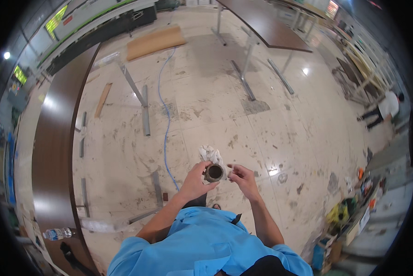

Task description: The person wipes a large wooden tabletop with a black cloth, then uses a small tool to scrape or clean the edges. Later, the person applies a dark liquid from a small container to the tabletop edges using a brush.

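A short, dark, hollow cylinder (214,173), like a metal ring or pipe piece, is held in front of my body with its round opening facing up. My left hand (196,181) grips it from the left, thumb on the near side and fingers on the far side. Just right of the cylinder is my right hand (243,178), apart from it. Its index finger points toward the cylinder, and dark smudges mark the fingertips. A crumpled white cloth (209,153) shows just beyond the cylinder; what supports it is hidden.
Long brown tables stand at left (54,133) and far right (266,23). A plastic bottle (58,233) lies on the left table. A blue cable (166,133) crosses the stained floor, near a brown board (156,42). Cluttered shelving (353,225) is at right; another person (387,109) is beyond.
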Demonstrator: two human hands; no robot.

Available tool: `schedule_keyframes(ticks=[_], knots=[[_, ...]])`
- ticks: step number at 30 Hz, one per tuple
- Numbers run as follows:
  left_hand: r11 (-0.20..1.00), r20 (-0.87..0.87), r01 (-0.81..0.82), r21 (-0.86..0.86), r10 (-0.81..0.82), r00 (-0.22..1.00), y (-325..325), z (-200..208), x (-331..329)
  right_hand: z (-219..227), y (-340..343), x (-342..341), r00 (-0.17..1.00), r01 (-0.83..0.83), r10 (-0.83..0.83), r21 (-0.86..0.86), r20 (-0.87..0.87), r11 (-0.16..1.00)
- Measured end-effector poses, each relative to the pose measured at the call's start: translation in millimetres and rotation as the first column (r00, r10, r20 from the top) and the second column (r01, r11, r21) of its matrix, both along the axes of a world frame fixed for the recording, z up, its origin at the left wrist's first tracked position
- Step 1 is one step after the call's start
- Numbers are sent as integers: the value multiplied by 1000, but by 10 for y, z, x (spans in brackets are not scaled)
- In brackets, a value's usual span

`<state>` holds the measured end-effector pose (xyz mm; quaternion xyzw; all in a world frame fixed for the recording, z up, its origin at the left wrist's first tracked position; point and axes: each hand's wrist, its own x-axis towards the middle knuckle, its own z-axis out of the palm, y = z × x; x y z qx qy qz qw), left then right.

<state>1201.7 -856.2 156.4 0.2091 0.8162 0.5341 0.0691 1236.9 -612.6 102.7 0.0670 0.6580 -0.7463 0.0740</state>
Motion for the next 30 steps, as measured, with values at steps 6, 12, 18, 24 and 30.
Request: schedule_keyframes(ticks=[6, 12, 18, 24, 30], knots=[[985, 136, -95, 141, 76, 988, 286, -118, -1663, -377, -97, -2042, 970, -241, 238, -58, -57, 969], [960, 262, -3, 279, -73, 962, 710, -85, -3461, -416, 213, -3528, 989, -144, 147, -122, 16, 982], [964, 252, 176, 200, -224, 941, 1083, -149, -5236, -318, 864, -4955, 976, 108, -17, -417, 217, 902], [960, 282, 246, 133, -275, 919, 1615, -210, -7005, -411, 1256, -6758, 973, 132, -25, -465, 230, 875], [975, 232, 199, 98, -217, 948, 1960, 105, -8708, -206, 1617, -8782, 962, -51, 193, -565, 195, 824]])
